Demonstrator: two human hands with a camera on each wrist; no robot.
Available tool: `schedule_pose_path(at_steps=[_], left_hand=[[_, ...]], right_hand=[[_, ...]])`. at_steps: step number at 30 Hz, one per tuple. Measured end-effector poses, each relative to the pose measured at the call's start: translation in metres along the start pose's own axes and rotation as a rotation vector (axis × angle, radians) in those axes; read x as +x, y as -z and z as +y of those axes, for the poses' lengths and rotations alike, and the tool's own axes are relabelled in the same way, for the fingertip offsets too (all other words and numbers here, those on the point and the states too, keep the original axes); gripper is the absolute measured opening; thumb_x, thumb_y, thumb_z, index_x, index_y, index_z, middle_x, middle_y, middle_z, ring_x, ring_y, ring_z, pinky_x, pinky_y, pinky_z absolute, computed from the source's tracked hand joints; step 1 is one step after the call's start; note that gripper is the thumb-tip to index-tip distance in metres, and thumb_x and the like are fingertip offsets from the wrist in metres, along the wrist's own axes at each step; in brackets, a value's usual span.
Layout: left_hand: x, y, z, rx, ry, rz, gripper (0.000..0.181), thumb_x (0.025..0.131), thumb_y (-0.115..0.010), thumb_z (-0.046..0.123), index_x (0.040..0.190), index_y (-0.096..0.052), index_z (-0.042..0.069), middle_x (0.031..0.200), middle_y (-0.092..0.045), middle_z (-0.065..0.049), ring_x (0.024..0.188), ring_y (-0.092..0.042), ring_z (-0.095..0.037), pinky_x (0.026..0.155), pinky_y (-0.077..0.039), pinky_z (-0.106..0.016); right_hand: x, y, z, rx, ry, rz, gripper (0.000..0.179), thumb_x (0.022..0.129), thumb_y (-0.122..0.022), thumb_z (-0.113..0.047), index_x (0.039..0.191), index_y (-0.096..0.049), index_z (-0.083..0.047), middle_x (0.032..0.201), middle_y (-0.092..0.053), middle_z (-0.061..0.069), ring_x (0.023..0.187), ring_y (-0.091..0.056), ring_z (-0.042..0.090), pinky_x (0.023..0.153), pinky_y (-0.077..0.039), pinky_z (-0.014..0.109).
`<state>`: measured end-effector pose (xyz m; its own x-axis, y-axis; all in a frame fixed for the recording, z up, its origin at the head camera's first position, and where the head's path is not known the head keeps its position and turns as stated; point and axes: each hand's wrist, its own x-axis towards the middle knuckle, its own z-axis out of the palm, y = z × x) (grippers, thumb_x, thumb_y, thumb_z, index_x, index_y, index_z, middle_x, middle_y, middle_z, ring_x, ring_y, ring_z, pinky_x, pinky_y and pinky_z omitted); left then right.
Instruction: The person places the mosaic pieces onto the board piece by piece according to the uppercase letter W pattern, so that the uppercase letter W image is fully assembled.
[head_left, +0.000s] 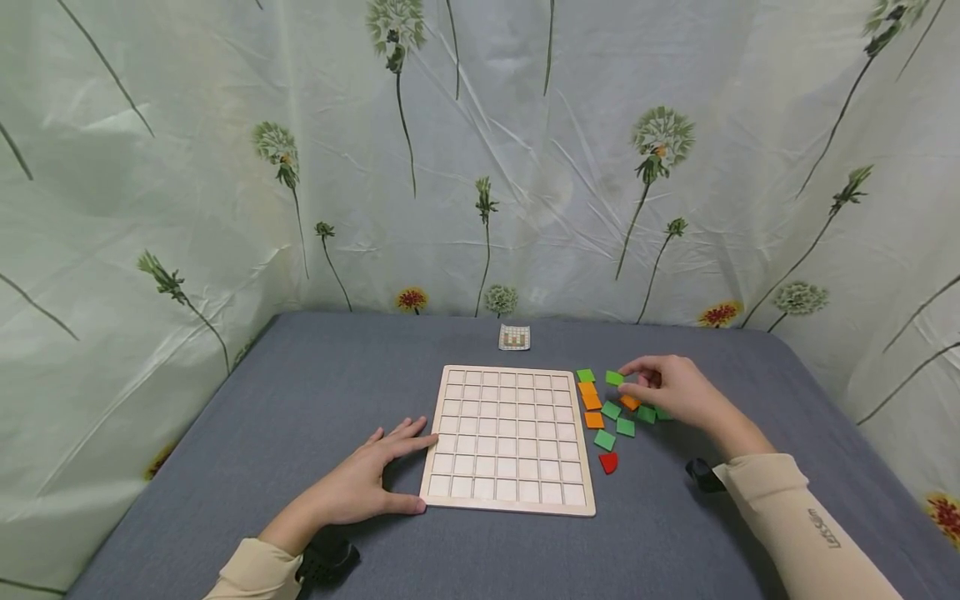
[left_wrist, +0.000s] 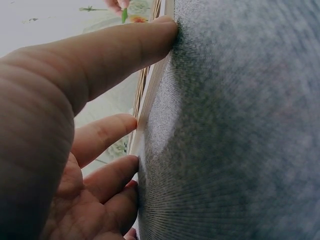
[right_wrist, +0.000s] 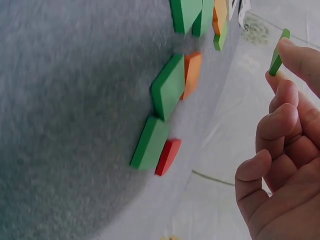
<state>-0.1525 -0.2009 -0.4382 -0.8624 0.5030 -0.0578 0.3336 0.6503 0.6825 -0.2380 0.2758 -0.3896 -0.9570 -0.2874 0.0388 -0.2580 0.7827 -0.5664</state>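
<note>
My right hand (head_left: 678, 390) pinches a small light green tile (right_wrist: 279, 52) between thumb and index finger, raised off the table in the right wrist view. A wooden grid board (head_left: 510, 507) with square recesses lies flat in front of me. At its left edge, my left hand (head_left: 358, 485) is spread, with thumb and index fingertips touching the rim. Beneath and beside the right hand lie loose tiles: several green ones (head_left: 626, 427), several orange ones (head_left: 594, 421) and a red piece with a rounded side (head_left: 608, 463). My right hand partly covers some of them.
A small card (head_left: 514, 337) printed with a coloured grid pattern lies behind the board. Grey cloth (head_left: 330, 375) covers the table. A curtain (head_left: 540, 208) with dandelion prints hangs along the back and sides.
</note>
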Motion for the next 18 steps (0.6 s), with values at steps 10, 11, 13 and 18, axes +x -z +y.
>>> schedule_pose_path(at_steps=[10, 11, 13, 18], left_hand=[[0.000, 0.001, 0.001, -0.010, 0.002, -0.004, 0.088, 0.083, -0.091, 0.047, 0.159, -0.054, 0.022, 0.176, -0.032, -0.013, 0.166, -0.022, -0.044, 0.129, -0.005, -0.077], [0.000, 0.001, 0.001, -0.010, 0.002, -0.002, 0.088, 0.083, -0.091, 0.047, 0.159, -0.055, 0.022, 0.176, -0.033, -0.013, 0.166, -0.022, -0.044, 0.129, -0.005, -0.077], [0.000, 0.001, 0.001, -0.007, 0.000, 0.000, 0.088, 0.083, -0.092, 0.047, 0.159, -0.055, 0.022, 0.176, -0.033, -0.013, 0.165, -0.022, -0.044, 0.129, -0.006, -0.077], [0.001, 0.000, 0.001, -0.009, 0.001, 0.002, 0.088, 0.083, -0.092, 0.046, 0.159, -0.055, 0.022, 0.176, -0.033, -0.013, 0.166, -0.023, -0.044, 0.129, -0.005, -0.077]], right_hand=[[0.000, -0.011, -0.010, 0.016, 0.027, -0.029, 0.030, 0.099, -0.079, -0.025, 0.119, -0.077, -0.003, 0.077, -0.062, -0.001, 0.065, -0.051, 0.013, 0.055, -0.041, 0.024], [0.000, -0.012, -0.010, 0.014, 0.031, -0.031, 0.029, 0.099, -0.079, -0.024, 0.119, -0.077, -0.003, 0.077, -0.061, -0.001, 0.066, -0.051, 0.013, 0.055, -0.041, 0.024], [0.000, -0.013, -0.011, 0.014, 0.038, -0.034, 0.028, 0.099, -0.079, -0.024, 0.118, -0.077, -0.003, 0.077, -0.060, -0.001, 0.066, -0.051, 0.013, 0.056, -0.041, 0.024], [0.000, -0.018, -0.014, 0.019, 0.052, -0.046, 0.027, 0.099, -0.079, -0.023, 0.118, -0.078, -0.004, 0.077, -0.059, -0.002, 0.066, -0.049, 0.012, 0.057, -0.040, 0.024]])
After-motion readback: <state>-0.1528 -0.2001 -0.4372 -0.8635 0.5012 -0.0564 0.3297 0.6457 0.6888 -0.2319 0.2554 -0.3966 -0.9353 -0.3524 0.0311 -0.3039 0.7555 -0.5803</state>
